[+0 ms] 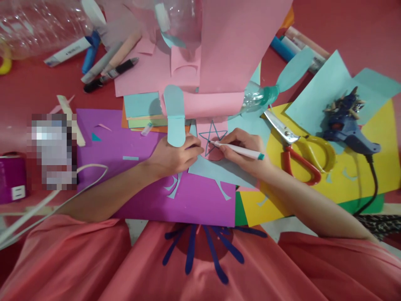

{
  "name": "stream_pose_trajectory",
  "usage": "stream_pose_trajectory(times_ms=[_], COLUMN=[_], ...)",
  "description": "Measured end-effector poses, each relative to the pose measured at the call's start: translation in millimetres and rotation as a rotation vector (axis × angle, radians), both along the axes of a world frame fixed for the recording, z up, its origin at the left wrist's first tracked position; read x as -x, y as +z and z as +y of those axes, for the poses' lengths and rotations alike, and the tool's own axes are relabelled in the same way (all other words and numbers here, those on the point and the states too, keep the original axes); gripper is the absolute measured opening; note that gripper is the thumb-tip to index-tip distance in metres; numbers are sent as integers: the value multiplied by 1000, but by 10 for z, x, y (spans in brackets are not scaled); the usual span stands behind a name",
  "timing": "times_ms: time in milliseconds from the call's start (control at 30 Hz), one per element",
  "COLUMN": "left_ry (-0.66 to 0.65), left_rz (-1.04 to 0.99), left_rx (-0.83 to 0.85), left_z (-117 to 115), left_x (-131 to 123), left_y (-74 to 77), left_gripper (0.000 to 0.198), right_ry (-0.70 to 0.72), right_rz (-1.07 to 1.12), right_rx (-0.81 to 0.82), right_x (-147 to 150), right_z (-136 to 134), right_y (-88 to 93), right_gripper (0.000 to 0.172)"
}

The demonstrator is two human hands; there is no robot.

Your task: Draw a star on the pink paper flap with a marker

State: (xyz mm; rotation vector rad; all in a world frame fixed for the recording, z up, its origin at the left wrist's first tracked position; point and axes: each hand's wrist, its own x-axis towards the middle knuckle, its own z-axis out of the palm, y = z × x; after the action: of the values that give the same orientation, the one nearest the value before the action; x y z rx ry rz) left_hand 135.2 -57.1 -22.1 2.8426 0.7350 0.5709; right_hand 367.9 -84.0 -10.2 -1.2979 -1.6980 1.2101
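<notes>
My right hand is closed around a white marker with a teal end. Its tip touches a pink paper flap that bears a teal star outline. At the flap's left edge, my left hand has its fingers bent together, the fingertips gripping the paper edge. Just above lies a plastic bottle wrapped in pink paper, its teal cap pointing right. A light blue paper strip with rounded ends hangs from the wrap, over my left hand. A light blue sheet lies under the flap.
Scissors with red and yellow handles and a blue glue gun lie on yellow paper at right. Purple paper with light blue scraps spreads at left. A white cable, markers, a black pen and clear bottles surround these.
</notes>
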Motion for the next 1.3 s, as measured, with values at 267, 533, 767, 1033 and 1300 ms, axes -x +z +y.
stream_pose_trajectory(times_ms=[267, 533, 767, 1033, 1300], left_ry=[0, -14, 17, 11, 3], left_rz=[37, -9, -11, -3, -15], left_rx=[57, -40, -47, 17, -16], left_z=[-4, 1, -3, -13, -13], left_x=[20, -3, -11, -13, -13], left_y=[-21, -8, 6, 16, 5], left_gripper=[30, 27, 28, 30, 29], right_ry=[21, 115, 210, 270, 102], right_rz=[6, -16, -14, 27, 92], right_rx=[32, -49, -106, -81, 43], right_x=[8, -4, -20, -47, -36], right_z=[-1, -4, -15, -6, -1], right_y=[13, -5, -11, -10, -6], right_gripper=[11, 14, 14, 14, 23])
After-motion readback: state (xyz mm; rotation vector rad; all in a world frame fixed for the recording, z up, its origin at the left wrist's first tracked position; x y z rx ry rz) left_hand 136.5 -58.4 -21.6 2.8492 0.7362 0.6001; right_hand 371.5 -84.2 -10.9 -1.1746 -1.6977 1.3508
